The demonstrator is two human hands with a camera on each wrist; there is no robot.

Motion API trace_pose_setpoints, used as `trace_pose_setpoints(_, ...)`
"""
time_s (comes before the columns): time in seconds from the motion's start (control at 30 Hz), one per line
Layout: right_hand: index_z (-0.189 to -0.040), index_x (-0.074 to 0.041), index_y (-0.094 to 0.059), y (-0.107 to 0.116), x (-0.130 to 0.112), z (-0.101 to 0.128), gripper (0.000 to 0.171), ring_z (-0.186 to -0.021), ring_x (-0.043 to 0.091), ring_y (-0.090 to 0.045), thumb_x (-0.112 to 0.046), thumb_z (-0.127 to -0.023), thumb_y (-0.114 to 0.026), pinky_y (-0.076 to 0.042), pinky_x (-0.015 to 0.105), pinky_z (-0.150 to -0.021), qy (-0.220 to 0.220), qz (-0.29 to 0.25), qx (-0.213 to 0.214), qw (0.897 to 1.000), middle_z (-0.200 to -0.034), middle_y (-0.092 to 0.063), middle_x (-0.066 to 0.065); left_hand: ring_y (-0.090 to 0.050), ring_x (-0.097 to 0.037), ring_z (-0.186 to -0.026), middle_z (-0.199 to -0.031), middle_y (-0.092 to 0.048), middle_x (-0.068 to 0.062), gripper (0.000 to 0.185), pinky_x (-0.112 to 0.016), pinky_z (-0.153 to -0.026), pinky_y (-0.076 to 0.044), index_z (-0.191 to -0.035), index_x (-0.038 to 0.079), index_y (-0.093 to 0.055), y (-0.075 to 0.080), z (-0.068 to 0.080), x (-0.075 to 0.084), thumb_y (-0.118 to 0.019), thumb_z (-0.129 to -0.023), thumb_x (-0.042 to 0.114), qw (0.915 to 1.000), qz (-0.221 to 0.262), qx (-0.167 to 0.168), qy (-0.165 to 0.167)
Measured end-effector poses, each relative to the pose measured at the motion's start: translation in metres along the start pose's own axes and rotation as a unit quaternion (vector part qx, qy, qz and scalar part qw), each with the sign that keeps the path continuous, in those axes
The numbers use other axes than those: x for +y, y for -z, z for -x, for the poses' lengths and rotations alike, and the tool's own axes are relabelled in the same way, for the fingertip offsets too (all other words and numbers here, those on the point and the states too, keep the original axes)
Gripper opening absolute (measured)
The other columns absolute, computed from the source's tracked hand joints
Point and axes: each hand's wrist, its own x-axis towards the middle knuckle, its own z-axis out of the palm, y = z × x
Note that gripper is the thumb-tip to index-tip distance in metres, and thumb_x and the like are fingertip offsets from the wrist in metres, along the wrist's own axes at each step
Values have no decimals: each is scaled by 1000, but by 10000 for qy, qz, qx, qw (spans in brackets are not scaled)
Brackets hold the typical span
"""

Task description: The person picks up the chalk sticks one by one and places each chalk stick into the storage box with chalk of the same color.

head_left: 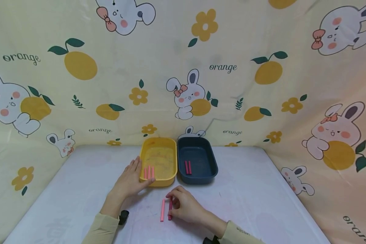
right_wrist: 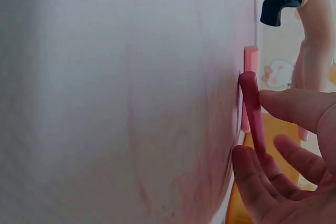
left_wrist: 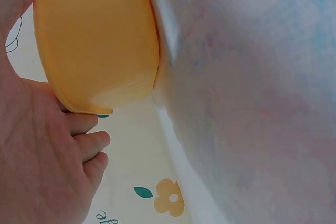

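Fingertips (right_wrist: 273,100) pinch dark pink stick (right_wrist: 253,114); head view blurs this.

Backdrop cloth (head_left: 183,44): "orange" in dark script, printed repeatedly — upper left, centre, twice lower near the table edge, partly cut off bottom right. Small print on right sleeve (head_left: 241,232), unreadable.

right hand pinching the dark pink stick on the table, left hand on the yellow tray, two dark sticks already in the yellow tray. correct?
Wrong on the last part. In the head view, the two dark sticks lie in the dark blue tray; the yellow tray holds three light pink sticks. The rest stands: right hand pinching the dark pink stick, left hand on the yellow tray.
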Motion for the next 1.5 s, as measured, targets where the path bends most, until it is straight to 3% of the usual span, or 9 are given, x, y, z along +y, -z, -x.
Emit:
trace_pose_setpoints(0.47,-122,-8,-68,-9,-7,3,42,-91,6,-66,4,-84,-82,-58,17,-78,319,-775,259,9961,-114,-55,-3,-15,-48,-156,-170,-11,-28,112,-59,-127,-18,-160,-13,-17,0,1,1,-57,-95,70,10000,60,28,-1)
trace_pose_setpoints(0.73,-119,-8,-68,-11,-8,3,43,-89,5,-65,6,-81,-83,-58,18,-76,244,-942,296,9948,-110,-57,-4,-15,-48,-156,-170,-11,-28,114,-58,-127,-17,-159,-13,-18,-1,1,0,-54,-95,74,10000,17,38,-45)
trace_pose_setpoints(1.13,-114,-13,-69,-13,-8,5,39,-92,4,-65,6,-82,-81,-58,19,-80,290,-1207,422,9914,-109,-59,-6,-16,-48,-156,-170,-12,-29,109,-58,-127,-17,-159,-13,-18,-1,1,1,-58,-96,67,10000,50,77,-22)
trace_pose_setpoints(1.5,-115,-2,-67,-9,-10,5,33,-93,16,-68,6,-86,-79,-60,23,-83,435,-1654,810,9819,-111,-67,7,-16,-48,-156,-170,-13,-28,110,-58,-127,-17,-159,-13,-19,0,2,3,-59,-96,67,9999,66,77,5)
